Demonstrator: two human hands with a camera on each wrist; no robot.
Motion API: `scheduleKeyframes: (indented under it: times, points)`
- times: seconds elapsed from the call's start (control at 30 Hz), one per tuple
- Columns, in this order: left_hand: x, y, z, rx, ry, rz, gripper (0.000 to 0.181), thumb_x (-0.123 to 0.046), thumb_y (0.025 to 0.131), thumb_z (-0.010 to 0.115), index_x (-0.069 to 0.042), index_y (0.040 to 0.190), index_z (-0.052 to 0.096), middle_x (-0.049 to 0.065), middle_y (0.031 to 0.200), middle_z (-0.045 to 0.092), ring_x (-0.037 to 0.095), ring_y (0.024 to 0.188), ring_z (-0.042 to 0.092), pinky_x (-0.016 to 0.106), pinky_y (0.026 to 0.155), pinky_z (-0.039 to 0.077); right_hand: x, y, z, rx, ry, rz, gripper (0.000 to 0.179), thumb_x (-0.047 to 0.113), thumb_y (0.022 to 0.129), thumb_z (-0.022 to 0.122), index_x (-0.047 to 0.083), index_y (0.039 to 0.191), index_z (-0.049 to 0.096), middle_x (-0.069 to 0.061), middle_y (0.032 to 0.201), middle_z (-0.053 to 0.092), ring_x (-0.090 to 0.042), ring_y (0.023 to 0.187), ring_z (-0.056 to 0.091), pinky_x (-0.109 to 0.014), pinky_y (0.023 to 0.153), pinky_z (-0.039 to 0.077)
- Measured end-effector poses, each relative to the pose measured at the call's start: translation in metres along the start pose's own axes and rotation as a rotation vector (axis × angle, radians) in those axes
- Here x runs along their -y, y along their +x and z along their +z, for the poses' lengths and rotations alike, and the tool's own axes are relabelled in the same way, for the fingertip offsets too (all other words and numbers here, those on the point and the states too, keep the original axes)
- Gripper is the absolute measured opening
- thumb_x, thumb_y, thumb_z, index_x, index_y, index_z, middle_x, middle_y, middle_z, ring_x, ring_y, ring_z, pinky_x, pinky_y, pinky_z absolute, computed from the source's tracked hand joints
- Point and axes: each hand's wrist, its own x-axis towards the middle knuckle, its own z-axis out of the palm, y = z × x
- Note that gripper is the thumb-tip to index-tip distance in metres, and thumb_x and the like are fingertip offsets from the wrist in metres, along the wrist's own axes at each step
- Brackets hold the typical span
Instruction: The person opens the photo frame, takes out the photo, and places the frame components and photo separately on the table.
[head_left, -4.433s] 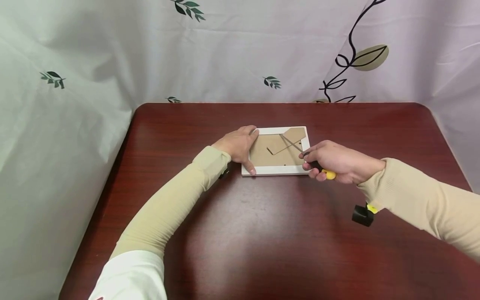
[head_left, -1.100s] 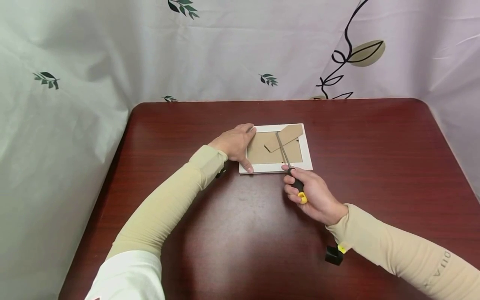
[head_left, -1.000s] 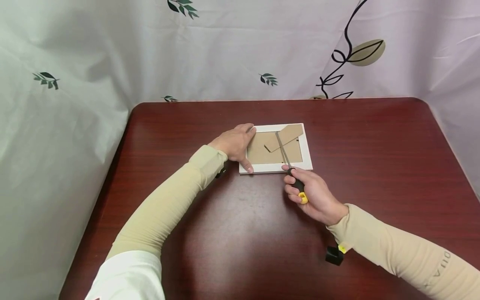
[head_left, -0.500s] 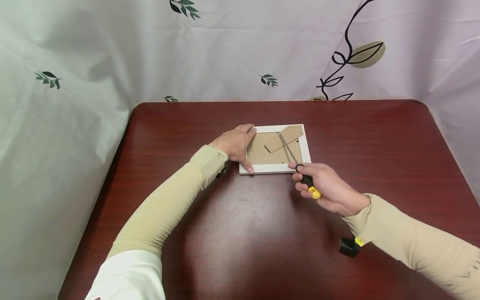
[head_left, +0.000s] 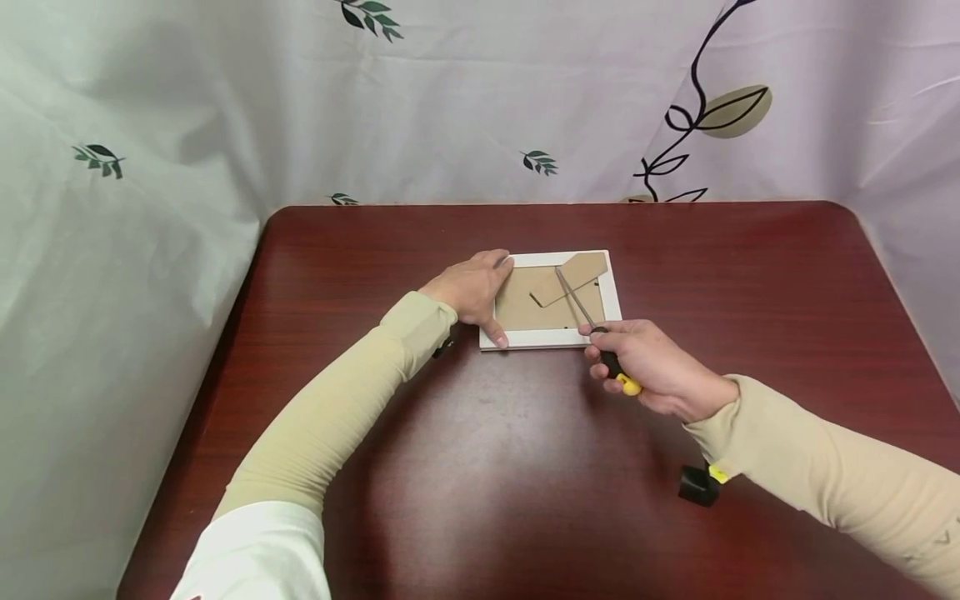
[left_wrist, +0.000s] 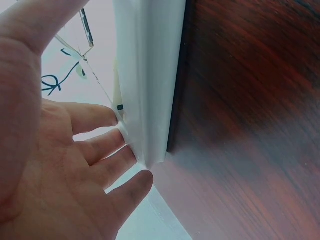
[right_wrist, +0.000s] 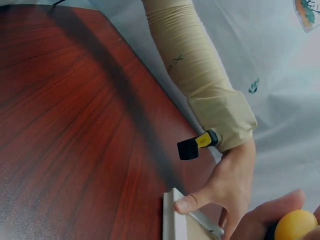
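Note:
A picture frame (head_left: 551, 337) with white edges lies back side up on the dark red table. Its brown backing board (head_left: 517, 304) carries a slanted stand leg (head_left: 585, 268). My left hand (head_left: 471, 290) holds the frame's left end, thumb on the near edge and fingers at the far corner; the left wrist view shows the fingers fairly straight along the white edge (left_wrist: 147, 75). With my right hand (head_left: 652, 362) I grip a black-and-yellow screwdriver (head_left: 613, 365). Its shaft crosses the frame, and the tip is at the backing's far edge, beside the leg. Exact tip contact is unclear.
The wooden table (head_left: 480, 483) extends around the frame. A pale curtain (head_left: 450, 100) with leaf prints hangs behind and to the left. A small black camera (head_left: 699, 485) hangs beneath my right wrist.
My right hand first came nearer and leftward, swinging the screwdriver upright, then shifted back right over the last second. The shaft slants more now. My left hand stays on the picture frame.

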Motion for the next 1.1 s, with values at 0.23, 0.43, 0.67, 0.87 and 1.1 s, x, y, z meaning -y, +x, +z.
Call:
scheduleKeyframes:
  times: [0.23, 0.43, 0.67, 0.87, 1.1]
  points:
    - [0.0, 0.0, 0.001, 0.002, 0.005, -0.003, 0.141, -0.066, 0.057, 0.09, 0.001, 0.159, 0.019, 0.017, 0.165, 0.016, 0.029, 0.152, 0.016, 0.039, 0.12, 0.026, 0.001, 0.002, 0.006, -0.046, 0.028, 0.012, 0.045, 0.006, 0.106, 0.04, -0.01, 0.147, 0.032, 0.0, 0.082, 0.052, -0.005, 0.062, 0.054, -0.015, 0.049, 0.043]
    - [0.001, 0.001, 0.002, -0.007, 0.001, -0.001, 0.14, -0.066, 0.056, 0.09, 0.0, 0.159, 0.02, 0.016, 0.165, 0.017, 0.029, 0.152, 0.016, 0.04, 0.119, 0.028, 0.0, 0.004, 0.008, -0.065, 0.069, 0.021, 0.045, 0.008, 0.106, 0.04, -0.009, 0.148, 0.031, 0.001, 0.08, 0.051, -0.004, 0.06, 0.05, -0.015, 0.05, 0.043]
    - [0.001, 0.0, 0.002, -0.015, 0.003, -0.007, 0.141, -0.066, 0.055, 0.09, -0.001, 0.159, 0.02, 0.015, 0.165, 0.017, 0.028, 0.151, 0.017, 0.041, 0.118, 0.029, 0.002, 0.003, 0.008, -0.066, 0.029, 0.028, 0.044, 0.01, 0.108, 0.037, -0.007, 0.148, 0.032, 0.003, 0.081, 0.047, -0.003, 0.061, 0.042, -0.013, 0.049, 0.037]
    - [0.001, 0.001, 0.003, -0.015, 0.006, -0.004, 0.141, -0.066, 0.056, 0.09, 0.0, 0.159, 0.02, 0.015, 0.164, 0.018, 0.028, 0.151, 0.017, 0.04, 0.118, 0.029, 0.004, 0.002, 0.012, -0.076, 0.027, 0.025, 0.042, 0.009, 0.108, 0.037, -0.009, 0.145, 0.033, 0.003, 0.08, 0.047, -0.002, 0.06, 0.042, -0.014, 0.047, 0.036]
    - [0.001, 0.001, 0.002, -0.013, 0.007, -0.003, 0.14, -0.066, 0.057, 0.09, 0.0, 0.159, 0.019, 0.016, 0.165, 0.017, 0.028, 0.151, 0.016, 0.039, 0.119, 0.027, 0.003, 0.001, 0.013, -0.082, 0.011, 0.024, 0.043, 0.008, 0.108, 0.036, -0.01, 0.146, 0.032, 0.002, 0.082, 0.047, -0.003, 0.061, 0.042, -0.014, 0.048, 0.036]
